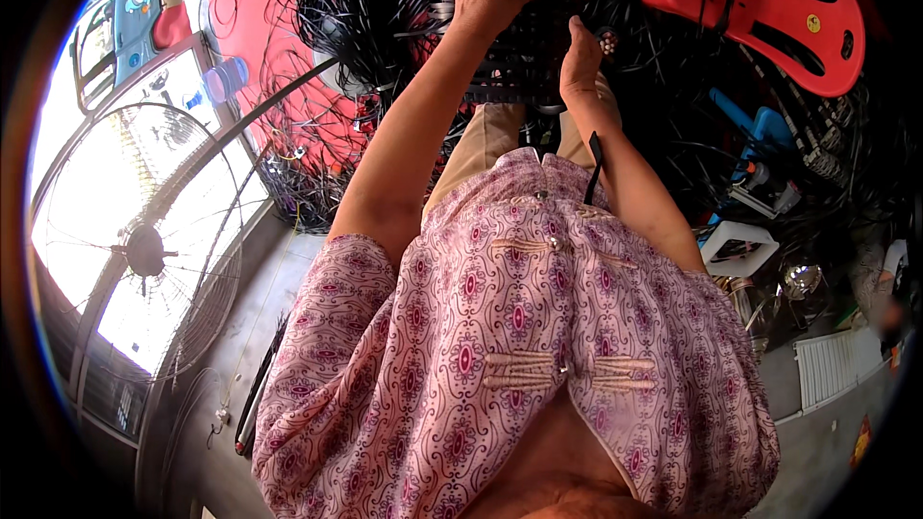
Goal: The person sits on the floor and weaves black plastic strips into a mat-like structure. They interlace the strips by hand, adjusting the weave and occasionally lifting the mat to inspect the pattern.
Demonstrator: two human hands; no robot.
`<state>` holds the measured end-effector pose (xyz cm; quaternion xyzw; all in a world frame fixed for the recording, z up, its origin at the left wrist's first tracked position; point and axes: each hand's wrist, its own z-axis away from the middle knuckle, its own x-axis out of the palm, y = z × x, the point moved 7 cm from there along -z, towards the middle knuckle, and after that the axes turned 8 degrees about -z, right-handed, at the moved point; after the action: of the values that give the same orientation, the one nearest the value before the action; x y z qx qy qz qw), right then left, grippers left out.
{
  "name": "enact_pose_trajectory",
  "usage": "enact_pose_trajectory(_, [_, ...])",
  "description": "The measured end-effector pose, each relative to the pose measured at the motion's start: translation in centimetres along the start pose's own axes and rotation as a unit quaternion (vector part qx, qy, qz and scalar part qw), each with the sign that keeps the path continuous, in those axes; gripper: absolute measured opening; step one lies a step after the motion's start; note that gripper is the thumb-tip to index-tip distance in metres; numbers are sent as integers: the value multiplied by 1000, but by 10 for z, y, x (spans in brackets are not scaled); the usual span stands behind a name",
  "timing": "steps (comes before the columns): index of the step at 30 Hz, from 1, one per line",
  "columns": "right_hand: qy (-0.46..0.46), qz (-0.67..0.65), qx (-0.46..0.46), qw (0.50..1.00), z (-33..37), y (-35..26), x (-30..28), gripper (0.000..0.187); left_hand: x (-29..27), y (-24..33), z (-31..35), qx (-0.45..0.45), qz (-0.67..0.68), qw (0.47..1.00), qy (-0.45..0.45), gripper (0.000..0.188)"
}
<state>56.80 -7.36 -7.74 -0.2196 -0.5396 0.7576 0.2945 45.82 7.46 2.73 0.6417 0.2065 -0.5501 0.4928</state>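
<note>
Black flat strips form a woven piece [505,86] in front of my lap, at the top of the head view. Over its upper part is my left hand [492,0], its fingers bent and closed; what they pinch is too dark to make out. My right hand [581,60] stands edge-on at the right side of the weave, thumb pointing up. Its other fingers are hidden, and a small round speckled thing [607,41] shows just beside it. A loose black strip [594,168] lies against my right forearm.
Tangled black strips [351,0] spread over the red floor [250,0] to the left. A red plastic chair [769,0] stands at the upper right, above a blue tool [764,130] and a white frame-like box [738,250]. A large wire-caged fan [144,250] is at far left.
</note>
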Motion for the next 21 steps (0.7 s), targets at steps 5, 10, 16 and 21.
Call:
enact_pose_trajectory(5, [18, -69, 59, 996, 2, 15, 0, 32, -4, 5, -5, -8, -37, 999, -35, 20])
enact_pose_trajectory(10, [3, -26, 42, 999, 3, 4, 2, 39, 4, 3, -5, -32, -7, 992, -121, 20])
enact_pose_trajectory(16, [20, -56, 53, 997, 3, 14, 3, 43, 3, -7, -14, -28, -27, 992, -117, 19])
enact_pose_trajectory(21, [4, 51, -32, 998, 0, 16, 8, 44, 3, -7, -18, -9, -36, 990, -140, 19])
